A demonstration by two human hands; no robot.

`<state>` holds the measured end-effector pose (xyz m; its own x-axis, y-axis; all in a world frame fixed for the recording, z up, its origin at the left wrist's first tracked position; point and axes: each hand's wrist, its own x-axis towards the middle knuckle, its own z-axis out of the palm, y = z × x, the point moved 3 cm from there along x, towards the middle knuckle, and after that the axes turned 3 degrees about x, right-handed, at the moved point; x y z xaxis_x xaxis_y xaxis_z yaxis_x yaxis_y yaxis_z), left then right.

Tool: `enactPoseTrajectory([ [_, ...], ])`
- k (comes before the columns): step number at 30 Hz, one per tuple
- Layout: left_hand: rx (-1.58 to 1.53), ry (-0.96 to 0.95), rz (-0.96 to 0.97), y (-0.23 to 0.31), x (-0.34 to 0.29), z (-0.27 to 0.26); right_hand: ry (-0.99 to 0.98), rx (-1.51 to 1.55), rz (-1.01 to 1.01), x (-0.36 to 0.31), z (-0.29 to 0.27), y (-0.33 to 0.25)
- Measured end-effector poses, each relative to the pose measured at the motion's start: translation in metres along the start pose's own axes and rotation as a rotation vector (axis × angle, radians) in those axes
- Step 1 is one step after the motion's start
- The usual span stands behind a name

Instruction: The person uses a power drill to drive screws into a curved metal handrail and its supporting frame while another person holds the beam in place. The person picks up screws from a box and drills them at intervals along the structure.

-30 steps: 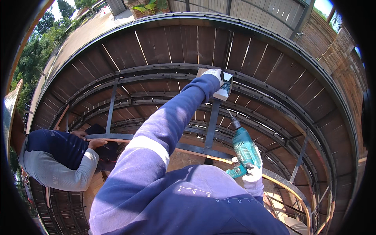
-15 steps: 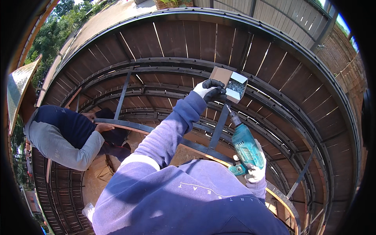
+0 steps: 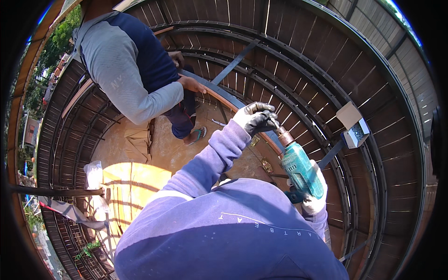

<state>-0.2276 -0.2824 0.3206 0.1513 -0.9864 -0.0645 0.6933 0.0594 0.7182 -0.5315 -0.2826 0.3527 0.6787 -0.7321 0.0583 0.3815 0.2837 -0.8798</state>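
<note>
My right hand [image 3: 315,203], in a white-backed glove, is wrapped round the handle of a teal power drill [image 3: 303,172]. The drill points up and to the left, its metal chuck [image 3: 285,137] toward my other hand. My left hand [image 3: 255,117], in a black and white glove, is closed in a pinch at the thin bit [image 3: 276,123] in front of the chuck. What its fingertips hold is too small to make out. Below them runs a curved dark metal rail [image 3: 224,93] with a reddish-brown edge.
A small open cardboard box [image 3: 355,128] of screws rests on the frame to the right. At the left a co-worker [image 3: 126,60] grips the curved rail with a bare hand [image 3: 192,85]. Curved rails and brown slats surround us. Folded cardboard [image 3: 138,142] lies on the floor below.
My left hand has left the screw box and come to the drill's tip. The view has turned left, so the box shows farther right and the co-worker appears larger.
</note>
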Motion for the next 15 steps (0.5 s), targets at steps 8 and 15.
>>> enactPoseTrajectory([
  [8,0.387,0.123,0.162,0.070,-0.061,-0.060,-0.103,-0.106,0.036,0.019,0.070,0.045],
  [15,0.131,0.085,0.238,0.072,-0.087,-0.130,-0.096,0.018,0.060,0.028,0.117,0.099],
])
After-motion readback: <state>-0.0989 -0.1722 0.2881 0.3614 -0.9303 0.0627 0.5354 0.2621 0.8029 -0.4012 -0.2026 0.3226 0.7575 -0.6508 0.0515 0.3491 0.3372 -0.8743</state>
